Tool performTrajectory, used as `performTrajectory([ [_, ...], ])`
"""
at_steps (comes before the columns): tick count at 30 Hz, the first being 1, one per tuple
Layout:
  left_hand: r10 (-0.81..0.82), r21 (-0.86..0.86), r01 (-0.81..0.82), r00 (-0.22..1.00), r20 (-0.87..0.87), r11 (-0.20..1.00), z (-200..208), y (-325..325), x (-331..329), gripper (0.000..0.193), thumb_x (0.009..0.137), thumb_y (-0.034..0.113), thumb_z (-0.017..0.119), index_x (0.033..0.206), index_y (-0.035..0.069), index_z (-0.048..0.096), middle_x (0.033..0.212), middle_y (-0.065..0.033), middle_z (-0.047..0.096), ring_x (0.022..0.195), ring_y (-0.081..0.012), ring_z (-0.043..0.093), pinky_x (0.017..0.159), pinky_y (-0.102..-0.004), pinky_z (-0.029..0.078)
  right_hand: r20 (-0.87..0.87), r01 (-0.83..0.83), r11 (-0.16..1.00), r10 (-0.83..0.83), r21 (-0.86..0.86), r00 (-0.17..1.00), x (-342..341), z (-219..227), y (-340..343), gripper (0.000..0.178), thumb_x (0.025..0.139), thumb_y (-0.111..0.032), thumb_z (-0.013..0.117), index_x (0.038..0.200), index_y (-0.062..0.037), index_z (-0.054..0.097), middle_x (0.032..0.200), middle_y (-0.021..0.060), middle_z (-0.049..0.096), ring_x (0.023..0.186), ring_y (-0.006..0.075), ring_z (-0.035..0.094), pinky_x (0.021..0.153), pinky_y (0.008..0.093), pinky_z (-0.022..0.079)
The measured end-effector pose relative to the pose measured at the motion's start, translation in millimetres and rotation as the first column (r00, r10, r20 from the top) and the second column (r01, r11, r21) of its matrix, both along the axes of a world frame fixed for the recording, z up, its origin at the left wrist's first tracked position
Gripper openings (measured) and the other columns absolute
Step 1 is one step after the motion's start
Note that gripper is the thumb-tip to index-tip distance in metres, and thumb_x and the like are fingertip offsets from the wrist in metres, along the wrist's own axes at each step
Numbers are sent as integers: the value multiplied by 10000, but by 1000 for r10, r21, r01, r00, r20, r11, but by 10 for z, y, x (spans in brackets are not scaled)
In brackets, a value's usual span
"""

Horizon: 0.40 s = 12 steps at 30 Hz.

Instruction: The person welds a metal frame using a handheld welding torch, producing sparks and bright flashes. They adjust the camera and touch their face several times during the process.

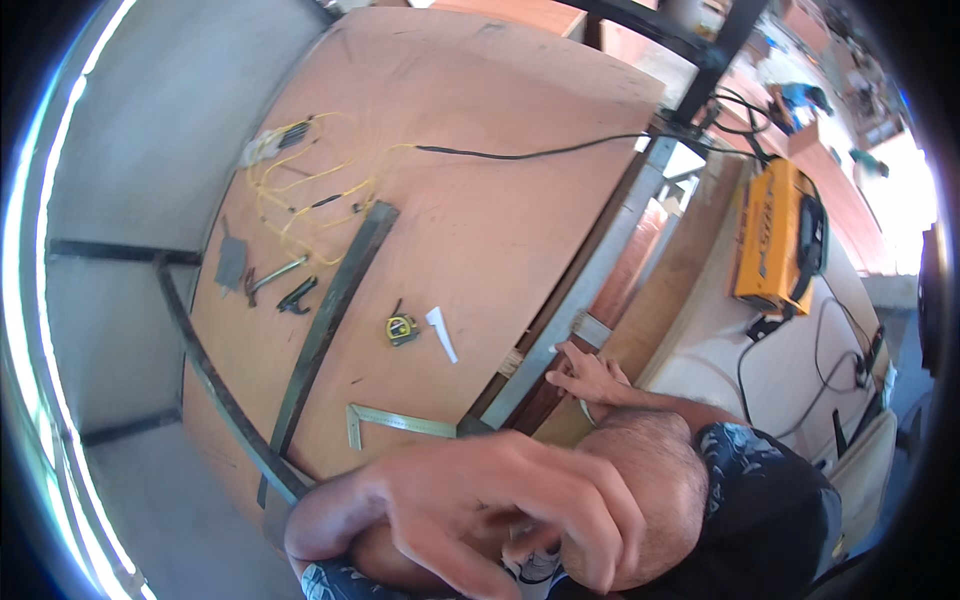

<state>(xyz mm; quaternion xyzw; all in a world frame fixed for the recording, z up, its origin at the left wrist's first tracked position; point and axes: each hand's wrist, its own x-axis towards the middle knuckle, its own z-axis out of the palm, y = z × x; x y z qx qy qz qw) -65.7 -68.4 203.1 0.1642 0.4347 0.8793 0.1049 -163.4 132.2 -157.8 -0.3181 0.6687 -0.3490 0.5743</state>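
Note:
My left hand [510, 500] is raised close to the camera, its fingers loosely curled and apart. Nothing shows in its grasp, though the inside of the palm is partly hidden. Farther right, beyond my bare knee [640, 490], my right hand [588, 374] is stretched out with fingers spread, at a light grey metal bar [540, 365]. A steel try square [405, 421] lies beyond my left hand on the wooden board [480, 200]. A yellow and black tape measure [401, 329] and a slim white piece [441, 334] lie farther off.
A dark metal bar [335, 320] lies across the board. To its left are a hammer [275, 278], a black hand tool [297, 295], a grey flat piece [231, 262] and a tangled yellow cable [320, 197]. An orange welding machine [775, 240] stands right, with black cables.

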Motion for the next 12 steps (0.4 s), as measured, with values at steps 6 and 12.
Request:
performTrajectory([
  [6,624,-354,-673,737,-259,649,585,-279,147,303,911,236,803,1126,61,682,949,-84,703,654,-137,604,561,-251,430,-238,-26,966,-37,-256,971,-172,22,369,673,1012,-342,716,1501,15,423,928,190,726,828,350,756,739,469,604],
  [12,547,-353,-926,365,-754,131,1320,-339,574,202,954,193,750,1071,41,684,981,-83,696,729,-168,642,602,-266,482,-344,-30,965,-64,-261,937,286,228,1055,743,1009,-437,759,1517,-15,418,1005,210,735,871,353,767,782,436,639],
])
